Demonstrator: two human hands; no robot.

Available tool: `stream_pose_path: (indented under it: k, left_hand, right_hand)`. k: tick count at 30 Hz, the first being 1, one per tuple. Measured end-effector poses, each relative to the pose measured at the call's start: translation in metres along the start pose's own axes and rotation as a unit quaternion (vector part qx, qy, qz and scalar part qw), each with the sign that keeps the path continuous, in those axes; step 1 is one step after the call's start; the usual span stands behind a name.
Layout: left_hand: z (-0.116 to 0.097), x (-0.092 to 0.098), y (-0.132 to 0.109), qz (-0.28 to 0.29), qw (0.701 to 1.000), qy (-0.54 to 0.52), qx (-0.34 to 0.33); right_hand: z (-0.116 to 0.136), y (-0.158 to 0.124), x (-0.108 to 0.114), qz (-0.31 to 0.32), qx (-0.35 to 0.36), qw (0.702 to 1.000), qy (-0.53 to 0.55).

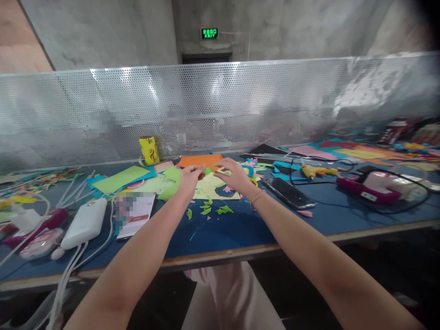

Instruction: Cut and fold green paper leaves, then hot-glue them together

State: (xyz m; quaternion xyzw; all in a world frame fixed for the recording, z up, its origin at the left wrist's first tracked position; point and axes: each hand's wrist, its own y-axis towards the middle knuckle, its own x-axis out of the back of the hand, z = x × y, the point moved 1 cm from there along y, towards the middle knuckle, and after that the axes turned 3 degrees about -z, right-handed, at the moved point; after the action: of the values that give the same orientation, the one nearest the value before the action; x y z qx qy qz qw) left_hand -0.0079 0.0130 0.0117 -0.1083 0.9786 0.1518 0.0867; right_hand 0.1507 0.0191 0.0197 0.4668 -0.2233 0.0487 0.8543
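Head view looks down along both bare forearms to a blue table littered with cut paper. The left hand is curled, its fingertips pressed together on one end of a small green paper piece. The right hand arches over the other end with bent fingers and appears to pinch it too, though the exact contact is too small to tell. The piece is held just above a pale yellow sheet, in front of an orange sheet, with green scraps lying on the table nearer the body. To the right of the hands lies a phone, and farther right a yellow glue gun with its cable. A white power bank and a card sit to the left, near a large green sheet. The paper piece is probably very light and thin. It should bend, crease or tear easily, and would flutter if let go. It seems best held at its edges with fingertips only, lightly, since a hard squeeze would likely wrinkle it.
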Motion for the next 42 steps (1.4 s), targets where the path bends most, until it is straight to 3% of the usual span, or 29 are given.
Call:
stream_pose_path:
  k: [4,14,21,26,32,35,42]
  left_hand:
    - [0.001,-0.003,-0.003,0.028,1.0,0.014,0.0]
    - [0.004,-0.002,-0.001,0.037,0.995,0.073,-0.065]
    - [0.006,-0.01,-0.006,0.11,0.991,0.049,-0.058]
    - [0.011,-0.01,-0.005,0.123,0.989,0.048,-0.064]
    - [0.01,-0.009,-0.004,0.1,0.994,0.032,-0.038]
    - [0.009,-0.009,-0.005,0.105,0.994,0.013,-0.019]
    - [0.003,-0.01,-0.008,0.101,0.994,-0.025,0.031]
  right_hand:
    - [0.005,-0.002,-0.005,0.027,0.025,0.999,-0.012]
    - [0.001,-0.002,-0.008,0.018,-0.026,0.999,-0.014]
    - [0.004,-0.001,-0.005,-0.023,-0.08,0.995,-0.053]
    - [0.0,0.0,-0.008,-0.008,-0.182,0.981,0.066]
    - [-0.009,0.001,-0.012,-0.003,-0.317,0.918,0.236]
    - [-0.01,0.0,-0.012,-0.009,-0.323,0.905,0.276]
    - [-0.01,0.0,-0.01,-0.013,-0.318,0.905,0.282]
